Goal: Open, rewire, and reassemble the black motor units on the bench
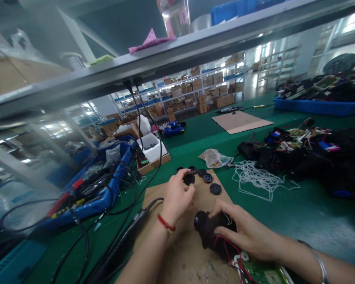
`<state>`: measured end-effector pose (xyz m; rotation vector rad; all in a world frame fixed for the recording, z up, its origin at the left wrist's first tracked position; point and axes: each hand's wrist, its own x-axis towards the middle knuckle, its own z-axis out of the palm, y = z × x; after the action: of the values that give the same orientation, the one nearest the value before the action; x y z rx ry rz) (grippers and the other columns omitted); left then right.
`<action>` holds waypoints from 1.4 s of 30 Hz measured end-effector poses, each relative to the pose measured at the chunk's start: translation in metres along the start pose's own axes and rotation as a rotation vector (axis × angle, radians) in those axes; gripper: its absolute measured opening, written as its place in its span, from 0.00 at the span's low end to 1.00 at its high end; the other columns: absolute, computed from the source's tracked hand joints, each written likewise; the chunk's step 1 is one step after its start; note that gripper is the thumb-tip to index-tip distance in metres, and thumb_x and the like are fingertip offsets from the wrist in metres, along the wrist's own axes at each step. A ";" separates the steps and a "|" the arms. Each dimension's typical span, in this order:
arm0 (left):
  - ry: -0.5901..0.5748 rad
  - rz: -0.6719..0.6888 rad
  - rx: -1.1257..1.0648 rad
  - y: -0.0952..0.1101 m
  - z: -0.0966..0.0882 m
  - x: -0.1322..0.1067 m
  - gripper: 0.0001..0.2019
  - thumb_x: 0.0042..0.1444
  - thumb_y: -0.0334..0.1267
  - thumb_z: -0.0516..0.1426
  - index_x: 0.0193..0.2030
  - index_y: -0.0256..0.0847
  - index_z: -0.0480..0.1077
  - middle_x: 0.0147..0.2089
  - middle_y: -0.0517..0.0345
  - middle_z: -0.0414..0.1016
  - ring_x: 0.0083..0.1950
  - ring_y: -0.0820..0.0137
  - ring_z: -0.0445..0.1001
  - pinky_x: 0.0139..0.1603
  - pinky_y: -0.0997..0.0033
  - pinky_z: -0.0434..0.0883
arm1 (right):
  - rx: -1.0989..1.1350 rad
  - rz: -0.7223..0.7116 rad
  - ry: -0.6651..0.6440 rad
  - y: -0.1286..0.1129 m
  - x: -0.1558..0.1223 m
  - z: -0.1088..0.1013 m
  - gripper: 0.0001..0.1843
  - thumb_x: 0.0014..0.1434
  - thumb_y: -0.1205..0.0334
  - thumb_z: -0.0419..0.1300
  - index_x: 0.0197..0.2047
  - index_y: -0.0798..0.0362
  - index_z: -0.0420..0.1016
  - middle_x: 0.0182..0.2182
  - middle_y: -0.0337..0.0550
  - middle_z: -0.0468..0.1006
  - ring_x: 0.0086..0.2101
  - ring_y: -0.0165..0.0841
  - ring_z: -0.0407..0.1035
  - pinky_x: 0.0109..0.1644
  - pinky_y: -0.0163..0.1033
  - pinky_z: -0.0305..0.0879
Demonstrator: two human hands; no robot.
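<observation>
Black disc (189, 180) is framed by spread left hand (177, 193); black plastic device (207, 233), slanted lengthwise, gripped by right hand (239, 227), knob (198, 221) leftward past fingertips (221, 232).

Device (207, 233) is blk w/ red wires (235, 246), discs (215, 189) blk, board (180, 262) brn, table (192, 144) grn, cord (254, 175) wht

L hand (177, 195): thumb & fingertips at blk disc (189, 180), contact unclear.
R hand (242, 230): grips blk housing (208, 230) w/ red wires (232, 243); PCB (263, 273) nr wrist.
Cardboard (177, 252): under hands; other discs (215, 189) nr far edge.
White cord (254, 174): heaped R of cardboard.
</observation>
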<state>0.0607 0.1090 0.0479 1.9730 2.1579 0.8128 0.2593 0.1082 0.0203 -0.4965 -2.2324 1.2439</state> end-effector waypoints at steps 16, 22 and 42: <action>-0.298 -0.143 -0.653 -0.009 -0.037 -0.094 0.19 0.47 0.28 0.65 0.46 0.49 0.75 0.43 0.63 0.77 0.45 0.68 0.73 0.48 0.70 0.69 | -0.124 -0.094 -0.060 0.004 -0.005 0.003 0.03 0.62 0.63 0.54 0.40 0.51 0.64 0.34 0.42 0.70 0.35 0.34 0.65 0.38 0.40 0.62; -0.215 0.012 -0.556 -0.006 -0.031 -0.103 0.20 0.50 0.28 0.63 0.49 0.51 0.74 0.50 0.62 0.77 0.51 0.67 0.73 0.55 0.68 0.67 | -0.139 -0.144 -0.057 0.004 -0.005 0.005 0.03 0.63 0.64 0.53 0.42 0.50 0.63 0.35 0.41 0.70 0.35 0.33 0.65 0.38 0.39 0.62; -0.222 0.223 -0.467 -0.002 -0.026 -0.115 0.20 0.53 0.23 0.51 0.48 0.51 0.68 0.59 0.62 0.69 0.62 0.68 0.66 0.63 0.60 0.62 | -0.110 -0.188 -0.054 -0.002 -0.007 0.007 0.05 0.60 0.69 0.55 0.40 0.52 0.65 0.35 0.42 0.70 0.37 0.35 0.64 0.40 0.39 0.60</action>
<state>0.0652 -0.0080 0.0384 1.9580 1.4792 0.9677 0.2601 0.0987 0.0169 -0.2882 -2.3418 1.0545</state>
